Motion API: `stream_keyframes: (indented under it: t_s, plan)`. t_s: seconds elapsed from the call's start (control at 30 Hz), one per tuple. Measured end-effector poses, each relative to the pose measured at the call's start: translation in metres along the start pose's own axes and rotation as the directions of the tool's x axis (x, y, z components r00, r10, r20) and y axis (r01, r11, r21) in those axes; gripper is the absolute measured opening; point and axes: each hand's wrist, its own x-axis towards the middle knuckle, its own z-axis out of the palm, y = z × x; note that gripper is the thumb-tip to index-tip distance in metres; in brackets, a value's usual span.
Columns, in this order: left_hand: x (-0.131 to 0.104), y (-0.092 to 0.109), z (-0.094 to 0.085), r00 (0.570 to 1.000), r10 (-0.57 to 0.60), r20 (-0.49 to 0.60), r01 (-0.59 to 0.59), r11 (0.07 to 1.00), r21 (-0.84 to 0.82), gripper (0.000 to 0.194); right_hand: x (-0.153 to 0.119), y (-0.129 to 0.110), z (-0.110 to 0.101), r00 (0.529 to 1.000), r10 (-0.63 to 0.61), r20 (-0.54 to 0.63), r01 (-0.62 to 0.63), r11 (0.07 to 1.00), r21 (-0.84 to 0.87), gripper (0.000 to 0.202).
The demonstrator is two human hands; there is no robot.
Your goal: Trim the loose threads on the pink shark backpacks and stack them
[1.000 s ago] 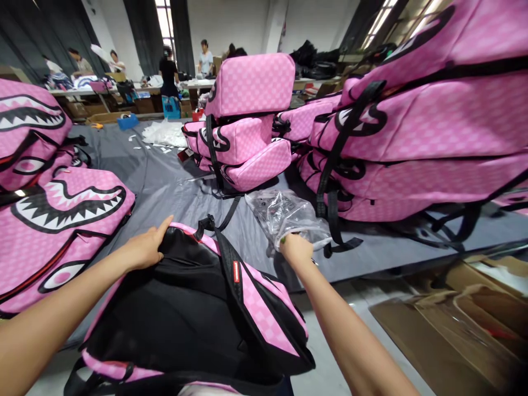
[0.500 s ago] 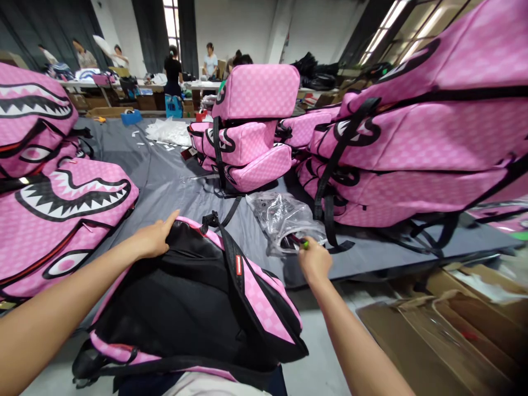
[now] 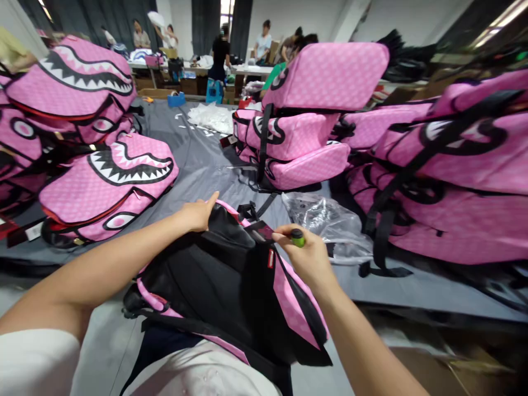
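Our left hand (image 3: 194,215) is clamping the bag's (image 3: 214,286) edge, cloth (image 3: 202,157) spreading beyond it; our right hand (image 3: 309,258) is gripping a tag (image 3: 260,231) and green object (image 3: 297,238).

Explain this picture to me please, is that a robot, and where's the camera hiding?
There's no robot, just a person using two bare hands. The camera is worn on that person's head, so you see forward and down, almost as they do.

The left hand is at the top edge of a black-and-pink backpack. The right hand holds a small green-ended thing, and a dark card is at its fingertips. I can't tell exactly what those two are.

On the grey surface lie a clear plastic bag and piles of pink backpacks, some with toothy mouths. Other people are farther back.
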Motion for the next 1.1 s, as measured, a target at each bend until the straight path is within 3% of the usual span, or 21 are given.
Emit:
stream_keyframes:
  t_s: [0.07, 0.13, 0.23, 0.33, 0.4, 0.53, 0.63, 0.73, 1.0, 1.1]
  plan:
    - [-0.002, -0.005, 0.003, 0.999, 0.002, -0.033, -0.004, 0.999, -0.047, 0.109, 0.003, -0.013, 0.031, 0.99, -0.125, 0.059, 0.13, 0.989, -0.071, 0.019]
    - [-0.006, -0.017, 0.009, 0.996, 0.037, -0.075, -0.049, 0.985, -0.166, 0.099, 0.008, -0.02, 0.054, 0.979, -0.168, 0.115, 0.185, 0.969, -0.161, 0.018]
    - [-0.023, -0.042, 0.024, 0.972, 0.15, -0.181, -0.217, 0.867, -0.448, 0.084, 0.015, -0.026, 0.073, 0.954, -0.098, 0.282, 0.201, 0.908, -0.366, 0.015]
    - [-0.044, -0.063, 0.048, 0.951, 0.17, -0.258, -0.291, 0.775, -0.561, 0.093, 0.02, -0.032, 0.08, 0.884, 0.009, 0.468, 0.305, 0.747, -0.591, 0.018]
    - [-0.056, -0.069, 0.063, 0.953, 0.101, -0.286, -0.251, 0.79, -0.559, 0.091, 0.022, -0.036, 0.084, 0.849, 0.045, 0.527, 0.376, 0.649, -0.661, 0.023]
    - [-0.059, -0.062, 0.076, 0.958, -0.093, -0.27, -0.056, 0.865, -0.498, 0.056, 0.03, -0.041, 0.093, 0.774, 0.092, 0.627, 0.47, 0.579, -0.666, 0.026]
    - [-0.054, -0.055, 0.074, 0.96, -0.134, -0.246, 0.019, 0.907, -0.42, 0.051, 0.039, -0.041, 0.1, 0.71, 0.126, 0.693, 0.539, 0.535, -0.65, 0.033]
    - [-0.051, -0.055, 0.073, 0.962, -0.127, -0.242, 0.021, 0.917, -0.398, 0.05, 0.046, -0.04, 0.105, 0.664, 0.143, 0.734, 0.59, 0.502, -0.632, 0.04]
    - [-0.054, -0.055, 0.074, 0.961, -0.101, -0.258, -0.012, 0.915, -0.404, 0.052, 0.045, -0.042, 0.11, 0.638, 0.158, 0.754, 0.649, 0.417, -0.636, 0.038]
    - [-0.054, -0.056, 0.075, 0.962, -0.091, -0.258, -0.027, 0.906, -0.422, 0.051, 0.041, -0.047, 0.106, 0.649, 0.14, 0.748, 0.661, 0.383, -0.646, 0.034]
